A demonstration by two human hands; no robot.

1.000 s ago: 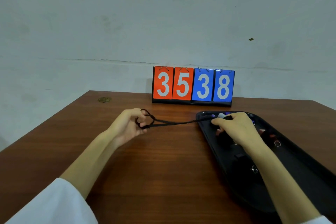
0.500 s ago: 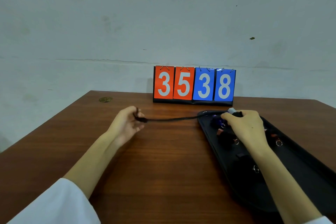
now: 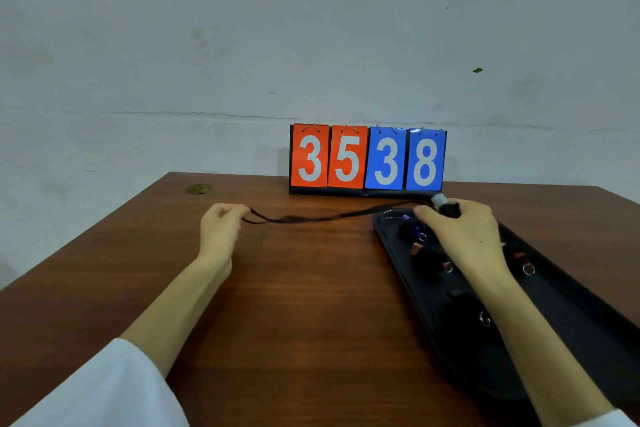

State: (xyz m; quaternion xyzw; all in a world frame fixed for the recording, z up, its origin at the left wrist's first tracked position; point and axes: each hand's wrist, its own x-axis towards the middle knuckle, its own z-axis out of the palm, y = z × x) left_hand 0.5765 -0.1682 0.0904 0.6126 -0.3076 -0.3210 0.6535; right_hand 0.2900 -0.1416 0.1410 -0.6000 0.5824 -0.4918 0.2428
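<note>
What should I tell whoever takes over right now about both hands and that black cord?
Left hand pinches the looped end of the black cord above the table.
Right hand grips the cord's other end, a small black piece with a grey tip, over the black tray's far end.
Done: cord hangs slightly slack between the hands.
Left: probably the other small ringed pieces lying in the tray.

Item 1: black cord (image 3: 332,217), thin, doubled into a loop. I log it strung just above the table (image 3: 311,288), sagging slightly. The left hand (image 3: 220,230) pinches its looped end.

Item 2: black fob (image 3: 446,208) with a grey tip, on the cord's other end. The right hand (image 3: 464,232) grips it over the far end of the black tray (image 3: 386,239), tip pointing up and left.
</note>
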